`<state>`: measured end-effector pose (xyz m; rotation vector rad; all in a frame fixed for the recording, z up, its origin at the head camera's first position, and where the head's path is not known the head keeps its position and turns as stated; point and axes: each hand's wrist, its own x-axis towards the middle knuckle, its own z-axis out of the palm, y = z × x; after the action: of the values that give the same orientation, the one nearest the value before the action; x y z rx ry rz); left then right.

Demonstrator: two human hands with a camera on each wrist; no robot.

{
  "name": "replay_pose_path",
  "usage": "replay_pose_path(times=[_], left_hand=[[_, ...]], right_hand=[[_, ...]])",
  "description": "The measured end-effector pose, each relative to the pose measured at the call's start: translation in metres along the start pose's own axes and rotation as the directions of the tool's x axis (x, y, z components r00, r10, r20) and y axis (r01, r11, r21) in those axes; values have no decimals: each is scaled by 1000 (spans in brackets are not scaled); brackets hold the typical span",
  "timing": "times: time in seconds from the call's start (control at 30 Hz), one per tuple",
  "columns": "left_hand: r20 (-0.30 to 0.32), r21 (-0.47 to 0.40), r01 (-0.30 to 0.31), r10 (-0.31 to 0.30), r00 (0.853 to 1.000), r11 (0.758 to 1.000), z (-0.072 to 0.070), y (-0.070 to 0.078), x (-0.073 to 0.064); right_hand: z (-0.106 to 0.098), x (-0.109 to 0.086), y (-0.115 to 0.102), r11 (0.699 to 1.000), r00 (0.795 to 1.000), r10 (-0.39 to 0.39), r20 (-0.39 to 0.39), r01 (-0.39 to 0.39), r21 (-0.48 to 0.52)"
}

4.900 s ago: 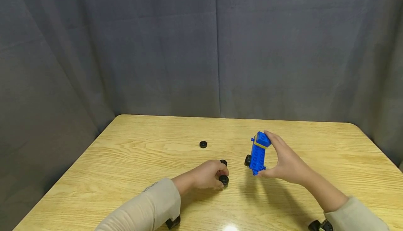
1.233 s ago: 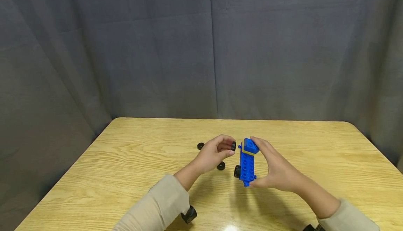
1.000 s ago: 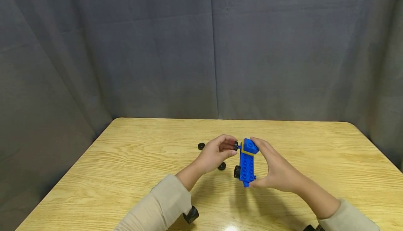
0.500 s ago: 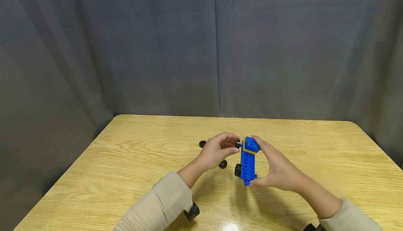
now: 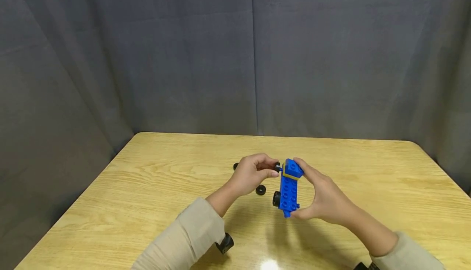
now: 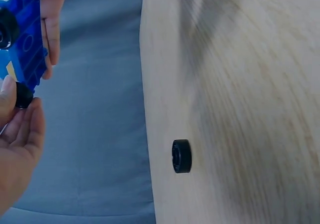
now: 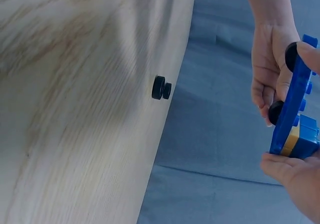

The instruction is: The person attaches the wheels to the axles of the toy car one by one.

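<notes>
A blue toy car base (image 5: pixel 288 192), built of studded blocks with a yellow strip, is held above the table, its studs toward the head camera. My right hand (image 5: pixel 327 198) grips it by its two ends, thumb at the near end and fingers at the far block. With thumb and fingers my left hand (image 5: pixel 245 176) pinches a small black wheel (image 5: pixel 277 166) at the car's far left peg. A bit of blue peg shows between that wheel and the body. Another black wheel (image 7: pixel 291 57) sits on the near left peg. On the right side the near peg is bare.
Two loose black wheels lie on the wooden table: a nearer wheel (image 5: pixel 261 190) and a farther wheel (image 5: pixel 236 166), partly behind the left hand. A black device (image 5: pixel 225 243) shows under the left sleeve. A grey curtain (image 5: pixel 184 57) hangs behind the table.
My left hand has lifted a wheel from the table to the car's far left peg; the gap before the peg has closed over the last second. The car has shifted slightly left in my right hand.
</notes>
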<state>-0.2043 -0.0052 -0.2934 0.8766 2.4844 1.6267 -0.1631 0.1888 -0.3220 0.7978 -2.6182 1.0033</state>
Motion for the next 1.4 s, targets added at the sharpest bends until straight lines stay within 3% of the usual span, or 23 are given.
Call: replay_pose_path(times=[0.23,0.43,0.57,0.8,0.97,1.27,1.4], left_hand=[[52,-16,-46,46,998,999,0,-19,13],[92,108,-139,130,987,984,1,-25,17],[93,134,-165,153,984,977,1,-23,17],[93,91,-122,114,989,988,4,-34,14],[61,63,-106,102,993,992,6,-39,11],[64,39,-69,66,996,997,10,-36,15],[53,42,-43,41,998,998,8,-27,17]], right_hand=[[1,0,-2,998,999,-17,-49,20,56],[3,-1,-6,999,997,-39,-60,38,-11],[3,-1,-6,999,997,-39,-60,38,-13],[8,-1,-3,999,999,-20,-37,22,38],[11,-1,-3,998,1000,7,-23,-5,64],[5,-1,-4,999,999,27,-25,-26,36],[-1,3,-4,1000,999,29,-17,-29,0]])
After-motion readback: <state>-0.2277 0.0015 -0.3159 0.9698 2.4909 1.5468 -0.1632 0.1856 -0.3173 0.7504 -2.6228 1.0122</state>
